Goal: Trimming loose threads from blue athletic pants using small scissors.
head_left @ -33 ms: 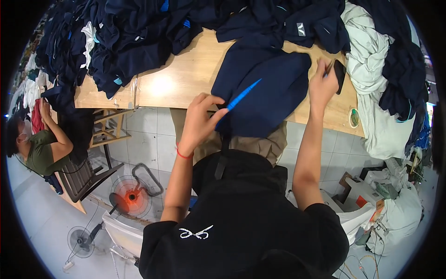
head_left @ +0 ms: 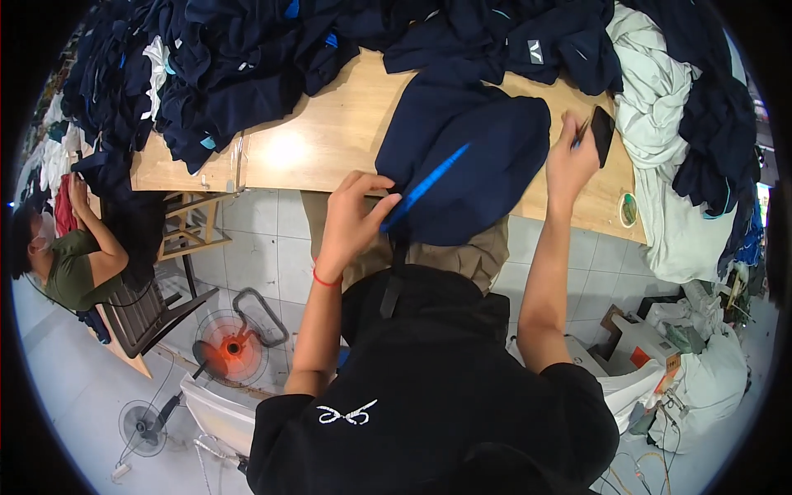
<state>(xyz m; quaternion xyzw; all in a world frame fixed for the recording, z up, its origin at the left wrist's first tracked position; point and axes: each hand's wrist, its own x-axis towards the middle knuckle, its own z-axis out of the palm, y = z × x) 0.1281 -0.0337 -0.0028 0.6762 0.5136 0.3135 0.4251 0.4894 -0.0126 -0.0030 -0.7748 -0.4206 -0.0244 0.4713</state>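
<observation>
At the table (head_left: 330, 124) over tiles (head_left: 290, 247), left hand (head_left: 355, 219), half-open, meets cloth (head_left: 491, 136); right (head_left: 574, 167) grips tool (head_left: 582, 131).

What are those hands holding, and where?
Left hand: navy garment, pinched at its left edge beside the blue strip. Right hand: small pointed tool, gripped below its tip.

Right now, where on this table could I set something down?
Bare tabletop shows between the navy garment and the dark clothes heap to its left. A narrower patch lies right of the garment, partly behind your right hand. The far side is crowded.
</observation>
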